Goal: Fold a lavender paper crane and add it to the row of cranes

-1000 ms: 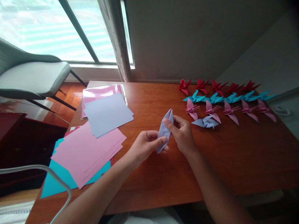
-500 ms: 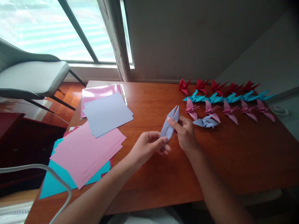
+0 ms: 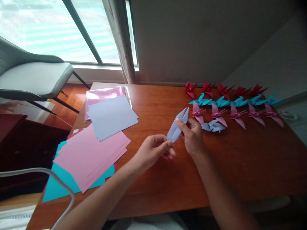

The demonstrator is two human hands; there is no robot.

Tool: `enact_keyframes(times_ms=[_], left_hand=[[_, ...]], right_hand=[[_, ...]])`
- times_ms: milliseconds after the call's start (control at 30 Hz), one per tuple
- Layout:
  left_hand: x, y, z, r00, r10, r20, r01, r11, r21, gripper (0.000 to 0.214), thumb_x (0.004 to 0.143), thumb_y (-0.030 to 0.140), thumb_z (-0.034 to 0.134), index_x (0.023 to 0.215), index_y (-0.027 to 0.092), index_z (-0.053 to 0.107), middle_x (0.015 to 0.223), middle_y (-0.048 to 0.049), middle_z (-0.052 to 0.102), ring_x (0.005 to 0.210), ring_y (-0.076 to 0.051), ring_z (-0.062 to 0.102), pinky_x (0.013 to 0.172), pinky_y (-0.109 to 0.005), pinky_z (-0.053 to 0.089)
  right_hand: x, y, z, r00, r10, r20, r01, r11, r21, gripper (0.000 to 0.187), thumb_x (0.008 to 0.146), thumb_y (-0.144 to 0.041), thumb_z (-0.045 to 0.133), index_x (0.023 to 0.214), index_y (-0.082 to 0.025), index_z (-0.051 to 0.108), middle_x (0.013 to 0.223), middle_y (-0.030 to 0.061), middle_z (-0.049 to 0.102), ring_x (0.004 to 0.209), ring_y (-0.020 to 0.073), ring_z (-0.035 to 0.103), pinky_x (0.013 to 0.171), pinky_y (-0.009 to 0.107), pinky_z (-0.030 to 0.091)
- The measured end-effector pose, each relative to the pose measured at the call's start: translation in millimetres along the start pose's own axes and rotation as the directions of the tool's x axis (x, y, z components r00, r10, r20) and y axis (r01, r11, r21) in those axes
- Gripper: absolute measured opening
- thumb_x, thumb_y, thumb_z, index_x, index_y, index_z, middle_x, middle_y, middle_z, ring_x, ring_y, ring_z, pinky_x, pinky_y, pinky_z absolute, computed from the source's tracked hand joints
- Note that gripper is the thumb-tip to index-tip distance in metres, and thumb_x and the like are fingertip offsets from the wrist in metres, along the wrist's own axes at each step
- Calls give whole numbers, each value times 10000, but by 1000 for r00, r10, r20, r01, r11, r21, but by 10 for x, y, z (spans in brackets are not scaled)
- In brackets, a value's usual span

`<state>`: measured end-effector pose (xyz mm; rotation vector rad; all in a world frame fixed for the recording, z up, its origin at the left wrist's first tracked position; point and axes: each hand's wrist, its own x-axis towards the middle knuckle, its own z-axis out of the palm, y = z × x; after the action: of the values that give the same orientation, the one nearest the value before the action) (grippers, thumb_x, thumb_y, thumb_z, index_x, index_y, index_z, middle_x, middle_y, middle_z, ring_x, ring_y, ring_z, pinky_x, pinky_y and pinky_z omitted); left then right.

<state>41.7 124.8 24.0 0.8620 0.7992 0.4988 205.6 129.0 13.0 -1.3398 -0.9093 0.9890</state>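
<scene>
A pale lavender folded paper [image 3: 176,128], long and narrow with two split points at its upper end, is held above the table between both hands. My left hand [image 3: 155,147] pinches its lower tip between thumb and fingers. My right hand [image 3: 192,135] grips its upper right side, thumb pressed on the front face and the other fingers behind, partly hidden. Just right of my right hand lies a finished lavender paper crane [image 3: 214,126].
Rows of red cranes [image 3: 223,90], blue cranes [image 3: 222,101] and pink cranes [image 3: 217,114] stand at the back right. To the left lie lavender sheets [image 3: 112,118], pink sheets [image 3: 88,153], blue sheets [image 3: 57,183] and a glossy pink packet [image 3: 103,95]. A white cable [image 3: 62,185] curves at lower left.
The folded paper has shifted slightly right and tilted further over, with my right hand moving right alongside it. My left hand keeps its pinch at the lower tip.
</scene>
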Motion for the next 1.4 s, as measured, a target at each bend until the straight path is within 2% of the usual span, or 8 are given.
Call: enact_keyframes(times_ms=[267,467,767,1000,1100,1200,1333,1400], left_hand=[[-15,40,17,997,61,-51,-60,998,30,349,805,457,774,872,127,684,826,-78,756,694,-145,680,648,-235,495],[28,32,-37,993,74,-93,-64,992,106,354,712,429,853,752,122,681,664,-16,685,588,-109,607,579,-211,465],[3,38,4,998,-36,-42,36,999,0,416,759,517,806,782,125,668,647,-38,718,537,-108,648,543,-199,492],[-22,37,-13,999,-25,-32,25,1000,-10,409,772,518,792,801,127,678,667,-51,729,563,-124,661,577,-216,499],[-37,63,-12,1000,13,-20,-12,999,53,397,820,514,744,853,119,713,799,-87,757,694,-153,690,652,-235,511],[-46,92,-15,995,90,-46,-85,991,106,383,842,496,726,940,127,743,919,-88,761,807,-169,680,706,-236,495],[-39,95,-40,988,118,-101,-104,986,132,371,810,496,757,821,125,737,773,-41,722,699,-148,628,660,-232,468],[-31,80,-52,992,98,-75,-86,986,145,390,802,509,760,767,122,726,721,-36,705,640,-139,606,607,-227,450]], right_hand=[[-35,-12,46,996,36,79,-33,999,-42,345,835,-491,691,695,-207,554,601,-43,493,512,100,425,458,227,354],[-95,-47,84,988,-3,152,20,994,-110,311,842,-428,692,672,-201,563,620,-31,512,560,117,474,503,237,396],[21,-50,-42,992,-124,-32,118,980,-160,360,840,-449,708,630,-199,555,566,-44,461,511,99,395,452,234,316],[15,-46,-49,994,-106,-13,104,989,-109,354,843,-460,715,650,-204,565,578,-43,461,511,97,387,457,236,324],[11,-42,-40,998,-51,36,52,998,-20,344,831,-466,726,665,-207,573,583,-47,458,505,94,379,445,230,316],[-16,-57,-12,986,21,167,-25,999,26,337,814,-464,739,663,-205,585,595,-40,491,512,99,415,451,229,343],[-57,-89,24,912,94,398,-110,994,16,315,783,-428,777,653,-197,606,631,-29,537,582,120,496,523,240,413],[-55,-96,16,913,96,396,-105,994,2,324,786,-423,778,650,-193,596,631,-34,518,597,115,480,531,233,397]])
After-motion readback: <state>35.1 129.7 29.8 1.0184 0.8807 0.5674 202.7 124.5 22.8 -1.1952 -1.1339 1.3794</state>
